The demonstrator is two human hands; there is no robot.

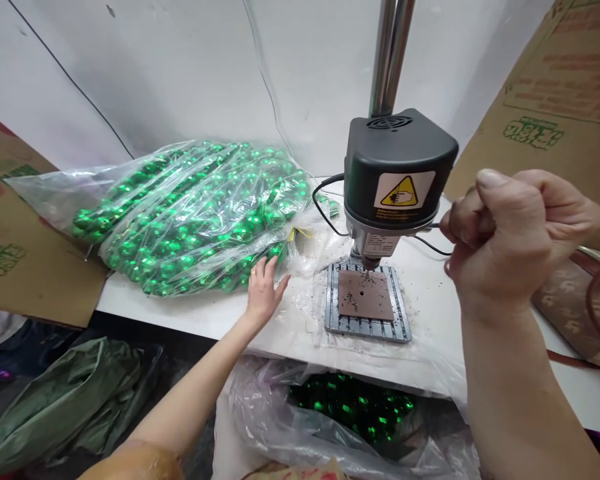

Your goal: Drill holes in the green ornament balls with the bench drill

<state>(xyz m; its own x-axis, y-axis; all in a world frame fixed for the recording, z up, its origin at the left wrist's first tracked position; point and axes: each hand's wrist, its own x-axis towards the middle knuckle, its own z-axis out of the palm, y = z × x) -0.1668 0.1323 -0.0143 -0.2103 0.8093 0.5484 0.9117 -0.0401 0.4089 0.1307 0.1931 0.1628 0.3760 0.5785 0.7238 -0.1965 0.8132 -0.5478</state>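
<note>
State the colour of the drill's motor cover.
The motor cover is black; it shows best in the head view.

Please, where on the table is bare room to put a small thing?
The white tabletop shows a patch between the grey slotted metal base and the right forearm, lightly specked, and a narrow strip between its front edge and the clear plastic bag of green beads. Crowded: the base, where a brown square board with dark crumbs lies under the black drill.
</note>
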